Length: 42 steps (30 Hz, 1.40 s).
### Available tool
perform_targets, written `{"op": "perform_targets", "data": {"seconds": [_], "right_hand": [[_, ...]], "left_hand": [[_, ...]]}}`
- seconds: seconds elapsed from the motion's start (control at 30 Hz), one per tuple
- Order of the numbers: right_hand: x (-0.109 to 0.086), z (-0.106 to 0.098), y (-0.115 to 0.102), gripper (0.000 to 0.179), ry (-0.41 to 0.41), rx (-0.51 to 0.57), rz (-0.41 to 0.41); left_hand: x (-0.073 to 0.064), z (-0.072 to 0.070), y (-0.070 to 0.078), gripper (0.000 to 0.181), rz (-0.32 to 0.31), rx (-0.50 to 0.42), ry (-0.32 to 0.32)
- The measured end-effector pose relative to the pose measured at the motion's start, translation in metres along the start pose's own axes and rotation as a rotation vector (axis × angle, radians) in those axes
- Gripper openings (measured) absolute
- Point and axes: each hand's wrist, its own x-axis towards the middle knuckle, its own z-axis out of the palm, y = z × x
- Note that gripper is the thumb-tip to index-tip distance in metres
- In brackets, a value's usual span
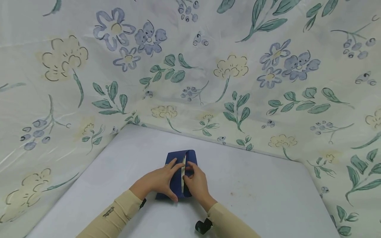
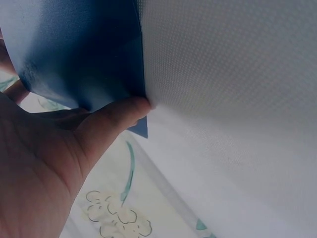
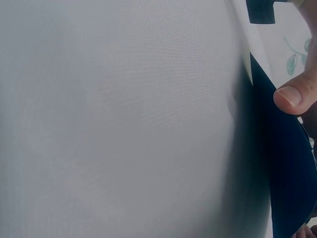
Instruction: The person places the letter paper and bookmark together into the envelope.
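A dark blue envelope (image 1: 177, 155) lies on the white table, its long flap (image 1: 191, 155) raised along the right side. Inside the opening shows a pale, yellowish strip (image 1: 183, 172) whose kind I cannot make out. My left hand (image 1: 159, 180) lies spread over the envelope's left part, and its thumb (image 2: 111, 119) touches the near edge in the left wrist view. From the other side my right hand (image 1: 197, 183) pinches the flap between thumb and fingers. The right wrist view shows that thumb (image 3: 302, 91) on the flap's blue surface (image 3: 290, 163); the fingers behind are mostly hidden.
The white tabletop (image 1: 262, 185) spreads around the envelope, with a few small brownish specks (image 1: 238, 193) to the right. Floral sheeting (image 1: 202, 82) hangs behind and along both sides. A black wrist device (image 1: 203, 226) sits by the right sleeve.
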Motion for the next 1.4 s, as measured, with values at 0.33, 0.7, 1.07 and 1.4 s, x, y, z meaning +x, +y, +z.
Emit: {"op": "perform_targets", "data": {"seconds": [0.33, 0.7, 1.07, 1.4], "right_hand": [[0.001, -0.006, 0.003, 0.054, 0.017, 0.002, 0.029], [0.003, -0.012, 0.009, 0.054, 0.059, -0.008, 0.018], [0.001, -0.014, 0.017, 0.055, 0.054, -0.033, 0.000], [0.001, -0.021, 0.019, 0.053, 0.061, -0.054, 0.007]], "left_hand": [[0.001, -0.001, -0.002, 0.126, -0.005, 0.018, -0.011], [0.003, -0.003, 0.004, 0.125, -0.021, 0.072, -0.049], [0.008, 0.004, 0.005, 0.127, -0.030, 0.169, -0.079], [0.009, 0.011, 0.008, 0.127, -0.026, 0.210, -0.062]]}}
